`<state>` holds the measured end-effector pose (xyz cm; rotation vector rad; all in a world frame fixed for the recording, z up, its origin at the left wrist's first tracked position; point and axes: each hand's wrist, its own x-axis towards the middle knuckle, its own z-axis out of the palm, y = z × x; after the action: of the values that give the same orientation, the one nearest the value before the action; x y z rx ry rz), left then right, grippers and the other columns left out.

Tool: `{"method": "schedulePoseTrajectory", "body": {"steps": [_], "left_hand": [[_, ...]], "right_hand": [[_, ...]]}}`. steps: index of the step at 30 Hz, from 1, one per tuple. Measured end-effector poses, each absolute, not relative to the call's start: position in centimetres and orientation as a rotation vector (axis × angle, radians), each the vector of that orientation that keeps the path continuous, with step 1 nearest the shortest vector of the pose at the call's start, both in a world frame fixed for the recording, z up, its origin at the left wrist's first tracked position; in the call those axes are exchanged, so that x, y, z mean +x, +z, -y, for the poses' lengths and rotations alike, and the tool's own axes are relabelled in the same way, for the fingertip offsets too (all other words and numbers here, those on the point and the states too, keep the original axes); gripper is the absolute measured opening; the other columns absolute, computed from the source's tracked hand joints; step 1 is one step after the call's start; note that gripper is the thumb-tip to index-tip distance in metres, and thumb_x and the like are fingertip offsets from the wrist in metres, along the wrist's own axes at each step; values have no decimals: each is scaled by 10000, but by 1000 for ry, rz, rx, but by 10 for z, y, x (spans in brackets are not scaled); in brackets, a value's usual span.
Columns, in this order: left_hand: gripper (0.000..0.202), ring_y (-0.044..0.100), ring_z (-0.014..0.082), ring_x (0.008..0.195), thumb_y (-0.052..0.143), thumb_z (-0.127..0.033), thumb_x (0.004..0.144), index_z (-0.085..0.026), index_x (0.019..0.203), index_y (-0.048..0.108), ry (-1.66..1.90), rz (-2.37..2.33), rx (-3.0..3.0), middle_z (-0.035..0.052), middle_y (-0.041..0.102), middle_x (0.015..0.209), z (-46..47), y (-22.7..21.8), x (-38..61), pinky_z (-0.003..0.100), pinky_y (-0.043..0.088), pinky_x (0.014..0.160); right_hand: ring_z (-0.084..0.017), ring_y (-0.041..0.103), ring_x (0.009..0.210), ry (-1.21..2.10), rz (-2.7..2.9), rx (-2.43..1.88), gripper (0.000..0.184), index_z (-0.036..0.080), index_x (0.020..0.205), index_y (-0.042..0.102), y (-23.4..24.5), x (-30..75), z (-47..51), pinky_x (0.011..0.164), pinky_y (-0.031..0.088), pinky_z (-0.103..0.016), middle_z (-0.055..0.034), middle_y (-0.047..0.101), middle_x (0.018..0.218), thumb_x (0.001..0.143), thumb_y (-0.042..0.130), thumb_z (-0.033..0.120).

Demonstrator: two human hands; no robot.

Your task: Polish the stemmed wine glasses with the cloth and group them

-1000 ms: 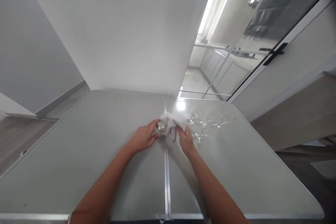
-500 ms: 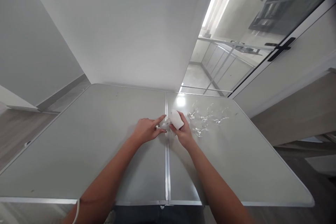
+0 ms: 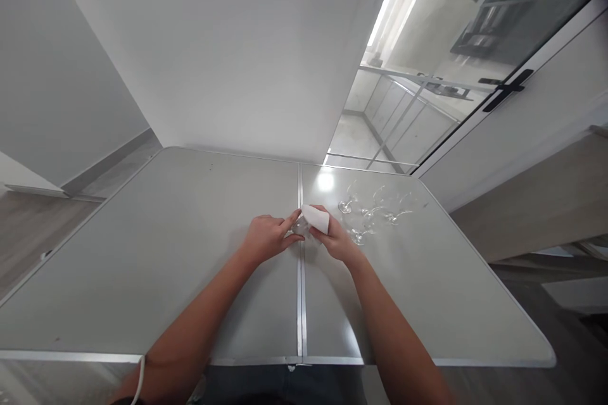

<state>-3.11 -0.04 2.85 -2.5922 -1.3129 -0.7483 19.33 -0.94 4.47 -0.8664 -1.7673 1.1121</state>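
Over the table's metal seam, my left hand (image 3: 270,237) grips a clear glass (image 3: 300,226), its thumb and forefinger around it. My right hand (image 3: 335,237) holds a folded white cloth or tissue (image 3: 317,218) against the right end of that glass. The cloth hides part of the glass, so I cannot tell its full shape. Just right of my right hand, several clear stemmed glasses (image 3: 368,215) stand grouped on the table; their outlines are faint against the pale top.
The pale table (image 3: 156,266) has metal edging and a metal seam (image 3: 301,297) down its middle. A white wall (image 3: 228,57) rises behind it. On the right are a glazed panel and a door with a black handle (image 3: 508,88). A white cord (image 3: 139,380) hangs near my left forearm.
The white cloth has turned and flattened over the glass as my right hand shifts slightly. My left hand keeps its hold on the glass. The standing glasses stay put.
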Motion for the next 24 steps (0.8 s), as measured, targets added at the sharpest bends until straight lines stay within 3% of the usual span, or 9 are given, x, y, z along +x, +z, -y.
{"method": "schedulePoseTrajectory", "body": {"steps": [2,4,8,10,14,17,20,24], "left_hand": [[599,592,149,533,544,-662,907,-304,1383,603,-788,1347,-2630,8,686,628,-1,27,-32,266,221,531],[618,583,132,530,556,-676,892,-312,1391,593,-844,1388,-2661,-6,685,638,-2,27,-32,256,223,528],[626,598,144,558,554,-652,907,-280,1410,580,-824,1383,-2681,11,706,670,-2,27,-32,263,235,538],[618,609,161,576,545,-649,913,-282,1409,585,-753,1376,-2685,24,718,689,-2,28,-33,272,227,541],[638,612,159,579,555,-703,874,-333,1390,597,-691,1451,-2728,12,718,700,-4,32,-35,266,216,532],[645,605,145,571,562,-717,860,-358,1395,587,-750,1511,-2744,-9,701,676,-5,35,-34,253,237,534],[660,617,152,588,547,-704,879,-310,1406,586,-814,1492,-2729,8,704,677,-3,35,-31,257,273,553],[636,619,169,587,532,-689,896,-290,1385,614,-781,1440,-2702,33,724,703,-1,32,-29,276,261,551]], "right_hand": [[-184,623,791,1166,1681,-879,430,239,1274,532,43,196,10,753,552,-327,-22,647,910,912,669,426],[-162,596,699,1121,1604,-899,482,252,1309,486,41,195,11,692,546,-308,9,625,823,903,681,423],[-244,615,1099,950,1753,-902,453,214,1364,515,42,190,12,987,504,-395,-103,638,1201,962,585,411],[-262,594,1171,972,1832,-922,415,204,1345,554,44,188,11,1028,482,-410,-112,636,1248,987,532,414],[-212,655,897,1067,1759,-964,414,217,1283,581,43,188,10,786,553,-334,-51,692,1014,931,627,430],[-155,592,671,1016,1632,-985,451,221,1250,582,40,190,11,621,514,-278,3,657,831,872,704,435],[-192,631,796,900,1634,-991,453,221,1314,562,37,190,11,751,540,-329,-45,688,970,921,634,434],[-256,632,1047,883,1814,-990,382,211,1302,603,36,190,7,981,487,-409,-92,686,1144,984,517,405]]}}
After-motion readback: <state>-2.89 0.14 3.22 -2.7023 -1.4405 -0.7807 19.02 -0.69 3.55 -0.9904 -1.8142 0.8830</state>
